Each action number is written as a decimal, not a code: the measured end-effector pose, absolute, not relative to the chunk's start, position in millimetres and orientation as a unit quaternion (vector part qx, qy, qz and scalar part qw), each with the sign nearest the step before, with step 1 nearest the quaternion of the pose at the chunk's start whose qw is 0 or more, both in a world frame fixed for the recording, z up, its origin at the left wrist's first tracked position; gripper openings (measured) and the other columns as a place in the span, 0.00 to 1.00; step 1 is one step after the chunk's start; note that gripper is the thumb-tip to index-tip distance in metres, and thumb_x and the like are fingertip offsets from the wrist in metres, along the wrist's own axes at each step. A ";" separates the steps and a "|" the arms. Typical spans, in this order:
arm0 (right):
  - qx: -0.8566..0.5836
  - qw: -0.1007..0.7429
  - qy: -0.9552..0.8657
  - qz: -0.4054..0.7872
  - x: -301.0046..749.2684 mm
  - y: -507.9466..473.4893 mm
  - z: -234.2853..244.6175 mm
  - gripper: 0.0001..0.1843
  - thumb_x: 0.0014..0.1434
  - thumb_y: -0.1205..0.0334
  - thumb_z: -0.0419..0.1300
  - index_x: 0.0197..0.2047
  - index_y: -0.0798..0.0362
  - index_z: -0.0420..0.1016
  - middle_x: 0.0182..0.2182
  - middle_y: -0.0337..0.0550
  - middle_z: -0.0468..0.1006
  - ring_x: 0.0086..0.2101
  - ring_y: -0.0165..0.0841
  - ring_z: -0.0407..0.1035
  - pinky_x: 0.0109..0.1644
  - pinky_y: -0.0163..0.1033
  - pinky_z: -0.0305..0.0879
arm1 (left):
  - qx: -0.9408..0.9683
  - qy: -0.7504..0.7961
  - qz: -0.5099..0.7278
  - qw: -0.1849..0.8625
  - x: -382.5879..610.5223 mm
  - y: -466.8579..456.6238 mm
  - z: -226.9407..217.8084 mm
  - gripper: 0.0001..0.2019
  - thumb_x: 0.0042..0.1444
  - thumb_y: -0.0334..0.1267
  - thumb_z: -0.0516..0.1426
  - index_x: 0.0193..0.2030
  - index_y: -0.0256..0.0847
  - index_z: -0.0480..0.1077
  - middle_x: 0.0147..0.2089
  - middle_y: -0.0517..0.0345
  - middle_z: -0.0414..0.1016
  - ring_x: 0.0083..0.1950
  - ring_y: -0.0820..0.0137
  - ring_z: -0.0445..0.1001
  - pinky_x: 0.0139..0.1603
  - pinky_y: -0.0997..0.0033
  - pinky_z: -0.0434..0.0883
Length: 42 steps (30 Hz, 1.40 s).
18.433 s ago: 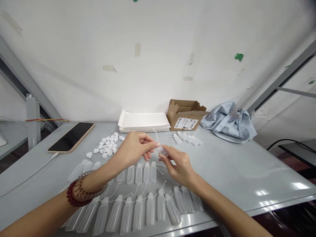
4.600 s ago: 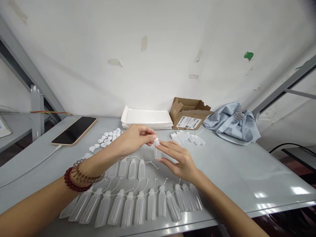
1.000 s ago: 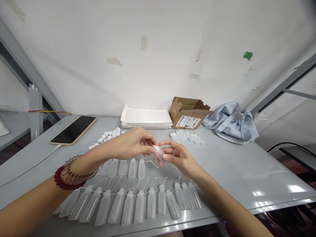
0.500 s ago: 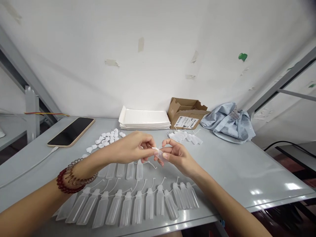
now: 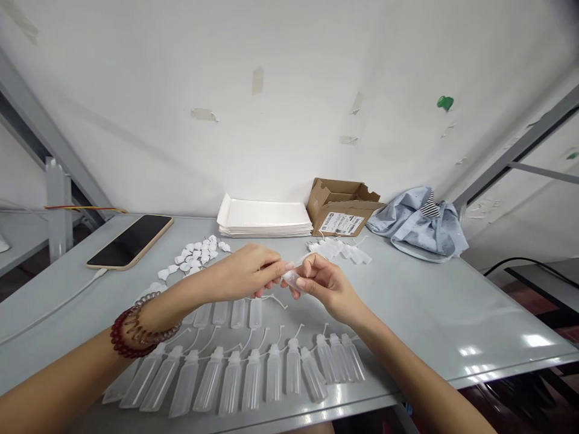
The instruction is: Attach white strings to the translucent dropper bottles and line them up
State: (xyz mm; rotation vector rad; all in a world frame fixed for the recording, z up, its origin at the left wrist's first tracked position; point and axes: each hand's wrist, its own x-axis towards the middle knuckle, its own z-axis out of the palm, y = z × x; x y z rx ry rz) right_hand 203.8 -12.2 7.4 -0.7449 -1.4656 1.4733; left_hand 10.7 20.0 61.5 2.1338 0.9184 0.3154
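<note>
Head view: left hand (image 5: 246, 274) and right hand (image 5: 323, 283) both pinch one small clear bottle (image 5: 292, 278) above the table (image 5: 429, 307), beyond the near bottle rows (image 5: 253, 377). Best to keep the bottle steady and the fingertip grip light while working its tip.

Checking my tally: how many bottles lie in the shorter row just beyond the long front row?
4 visible, side by side below the left hand: bottle one, bottle two, bottle three, bottle four. The left forearm may hide more at their left.
</note>
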 end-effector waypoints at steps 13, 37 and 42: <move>-0.343 0.455 -0.636 0.521 201.6 -17.2 3.8 0.14 0.57 0.57 0.61 0.29 0.51 0.58 0.30 0.39 0.70 0.29 0.29 0.66 0.36 0.38 0.62 | 0.835 0.376 0.096 0.390 8.3 21.0 61.9 0.24 0.62 0.52 0.42 0.22 0.39 0.61 0.20 0.62 0.64 0.21 0.75 0.63 0.23 0.75 0.59; -0.369 0.450 -0.761 0.285 201.8 -16.3 -3.3 0.11 0.62 0.63 0.52 0.29 0.48 0.55 0.35 0.45 0.75 0.33 0.33 0.68 0.35 0.39 0.62 | 0.869 0.362 0.139 0.307 8.5 23.0 56.3 0.25 0.65 0.50 0.39 0.24 0.39 0.63 0.23 0.61 0.67 0.23 0.73 0.63 0.26 0.73 0.59; -0.355 0.431 -0.785 0.267 203.8 -15.3 -6.2 0.08 0.63 0.66 0.48 0.31 0.48 0.57 0.34 0.46 0.73 0.40 0.36 0.70 0.40 0.41 0.65 | 0.875 0.344 0.120 0.318 12.7 21.0 56.4 0.23 0.63 0.48 0.42 0.22 0.39 0.62 0.20 0.61 0.66 0.21 0.74 0.63 0.24 0.74 0.59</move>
